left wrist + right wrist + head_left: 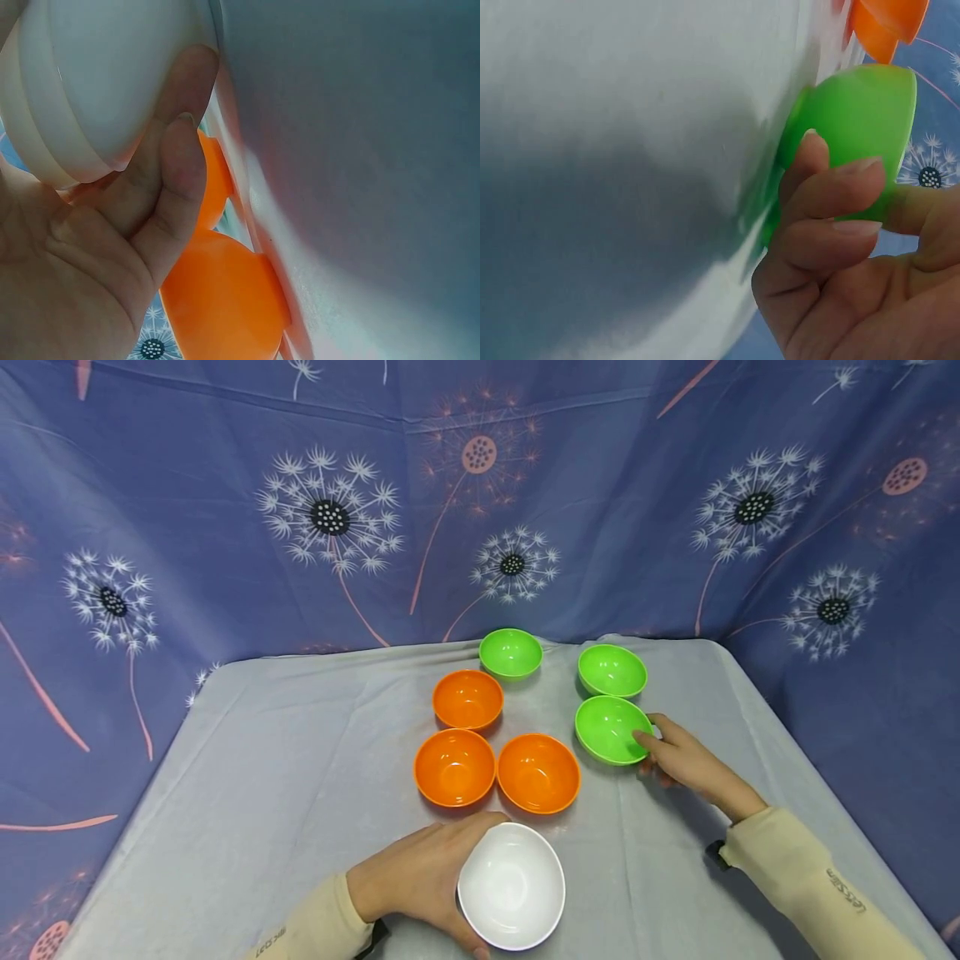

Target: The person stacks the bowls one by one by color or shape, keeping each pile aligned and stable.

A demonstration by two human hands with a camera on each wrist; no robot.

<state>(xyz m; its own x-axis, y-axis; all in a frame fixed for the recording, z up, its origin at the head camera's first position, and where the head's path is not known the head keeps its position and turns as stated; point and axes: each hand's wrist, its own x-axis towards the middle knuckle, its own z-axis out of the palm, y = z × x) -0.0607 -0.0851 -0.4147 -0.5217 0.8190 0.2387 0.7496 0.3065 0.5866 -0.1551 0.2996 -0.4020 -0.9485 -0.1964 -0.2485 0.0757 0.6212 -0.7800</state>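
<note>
A white bowl stands at the table's near side. My left hand grips it from the left, thumb at the near side and fingers round the far side. Layered bands on the white bowl in the left wrist view look like nested rims; how many bowls there are I cannot tell. On the right, my right hand pinches the rim of a green bowl, thumb inside and fingers outside. The right wrist view shows curled fingers against that green bowl's outer wall.
Behind the held green bowl sits another green bowl, and a third green bowl is at the back edge. Three orange bowls stand in the middle: one farther back, one left, one right. A patterned cloth hangs behind the table.
</note>
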